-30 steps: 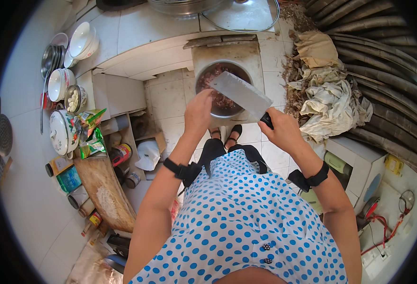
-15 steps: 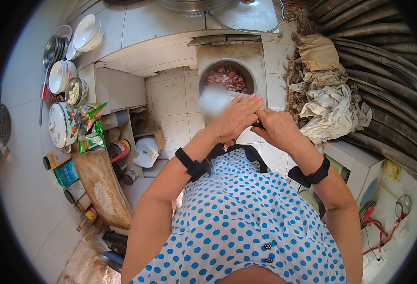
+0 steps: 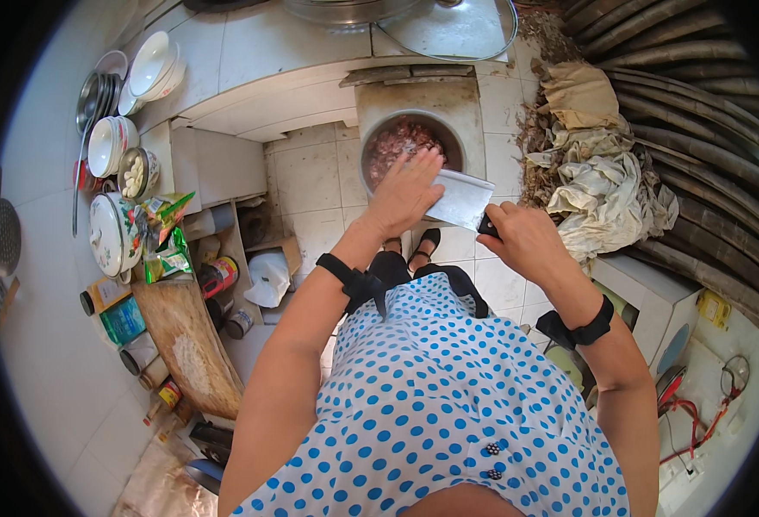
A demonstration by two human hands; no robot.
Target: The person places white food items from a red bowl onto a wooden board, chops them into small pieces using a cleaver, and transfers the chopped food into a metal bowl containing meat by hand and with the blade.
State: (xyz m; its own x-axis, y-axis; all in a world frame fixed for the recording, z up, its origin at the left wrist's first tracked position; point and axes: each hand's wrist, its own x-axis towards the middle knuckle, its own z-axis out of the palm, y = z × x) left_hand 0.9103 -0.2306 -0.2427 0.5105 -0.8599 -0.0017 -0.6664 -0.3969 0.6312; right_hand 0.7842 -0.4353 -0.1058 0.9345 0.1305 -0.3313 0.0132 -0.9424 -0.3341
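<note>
A cleaver (image 3: 461, 200) with a broad shiny blade and black handle is in my right hand (image 3: 519, 236), whose fingers wrap the handle. Its blade points left, over the near side of a round metal pot (image 3: 457, 140). Inside the pot lies a heap of chopped red meat (image 3: 395, 145). My left hand (image 3: 405, 196) reaches over the pot's near rim with its fingers stretched out, beside the blade and partly hiding its left end. Whether the left fingertips touch the meat, I cannot tell.
A wooden board (image 3: 186, 345) leans at the left among bottles and jars. Stacked bowls (image 3: 112, 145) and a lidded enamel pot (image 3: 108, 231) stand farther back. Crumpled cloth (image 3: 599, 194) and stacked dark curved slats (image 3: 698, 155) lie at right. A glass lid (image 3: 448, 30) is at the far counter.
The cleaver and my right hand have moved to the right, and the blade now shows clearly. My left hand has shifted away from the right hand, toward the pot.
</note>
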